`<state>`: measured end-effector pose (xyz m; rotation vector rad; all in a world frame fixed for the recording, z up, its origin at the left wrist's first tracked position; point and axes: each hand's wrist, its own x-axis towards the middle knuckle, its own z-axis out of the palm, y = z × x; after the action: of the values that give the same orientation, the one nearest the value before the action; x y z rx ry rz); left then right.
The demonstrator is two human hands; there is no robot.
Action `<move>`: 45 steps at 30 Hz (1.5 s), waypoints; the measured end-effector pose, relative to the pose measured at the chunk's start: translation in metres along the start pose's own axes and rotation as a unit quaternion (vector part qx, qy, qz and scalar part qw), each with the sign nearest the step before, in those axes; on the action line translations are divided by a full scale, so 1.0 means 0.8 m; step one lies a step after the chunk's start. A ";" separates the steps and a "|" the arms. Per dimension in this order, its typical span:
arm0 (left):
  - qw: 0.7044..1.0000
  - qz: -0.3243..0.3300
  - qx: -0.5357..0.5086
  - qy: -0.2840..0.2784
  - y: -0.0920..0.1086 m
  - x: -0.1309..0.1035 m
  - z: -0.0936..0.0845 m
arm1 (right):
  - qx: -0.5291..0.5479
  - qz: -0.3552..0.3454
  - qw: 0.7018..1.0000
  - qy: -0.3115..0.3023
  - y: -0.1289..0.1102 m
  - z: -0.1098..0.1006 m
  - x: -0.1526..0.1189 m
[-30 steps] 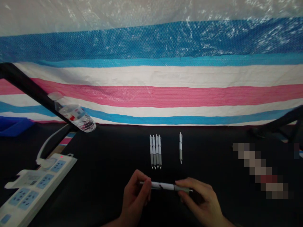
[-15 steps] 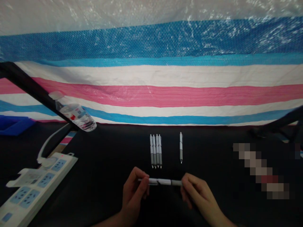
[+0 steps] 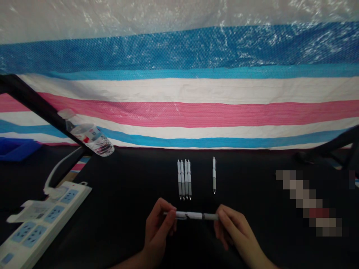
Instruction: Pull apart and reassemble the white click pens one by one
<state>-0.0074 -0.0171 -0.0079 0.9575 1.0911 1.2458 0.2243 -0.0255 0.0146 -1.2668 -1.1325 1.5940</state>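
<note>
The left hand (image 3: 159, 228) and right hand (image 3: 235, 228) are pinching a white-and-grey pen (image 3: 193, 215) by opposite ends, over the near centre of the black bench (image 3: 123, 201). Four pens (image 3: 186, 179) are lying side by side beyond; a single pen (image 3: 214, 173) is lying apart at their right. A power strip (image 3: 45, 226) is occupying the near left; a bottle (image 3: 91, 136) is leaning farther back. A striped sheet (image 3: 179, 89) is hanging along the far side.

The pen (image 3: 193, 215) has levelled slightly, right fingers (image 3: 226, 218) apparently covering its tip.
</note>
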 end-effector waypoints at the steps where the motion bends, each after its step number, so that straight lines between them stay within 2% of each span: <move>1: 1.000 0.000 0.001 0.001 0.001 0.000 0.000 | 0.004 0.003 1.000 0.004 0.001 0.000 0.001; 9: 1.000 -0.011 0.000 0.006 0.008 0.002 0.000 | 0.113 -0.049 0.992 0.035 0.009 0.000 -0.001; 14: 0.998 -0.022 -0.024 0.054 0.021 0.008 0.003 | 0.113 -0.109 0.985 0.066 0.015 -0.007 -0.004; 18: 0.996 -0.011 -0.033 0.085 0.030 0.015 0.005 | 0.152 -0.140 0.971 0.124 0.011 -0.010 -0.003; 24: 0.994 0.012 -0.049 0.092 0.032 0.020 0.005 | 0.197 -0.163 0.949 0.186 0.005 -0.010 -0.001; 34: 0.994 -0.004 -0.052 0.092 0.034 0.016 0.007 | 0.172 -0.145 0.961 0.158 0.010 -0.013 -0.004; 39: 0.999 -0.021 -0.021 0.042 0.022 0.009 0.006 | 0.068 -0.119 0.988 0.066 0.014 -0.003 -0.005; 45: 1.000 -0.007 -0.012 0.022 0.005 0.004 0.000 | -0.068 -0.144 0.985 0.072 0.019 0.001 -0.004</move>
<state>-0.0080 -0.0132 -0.0044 0.9071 1.1131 1.2705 0.2233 -0.0328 0.0008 -1.2208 -1.2834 1.2115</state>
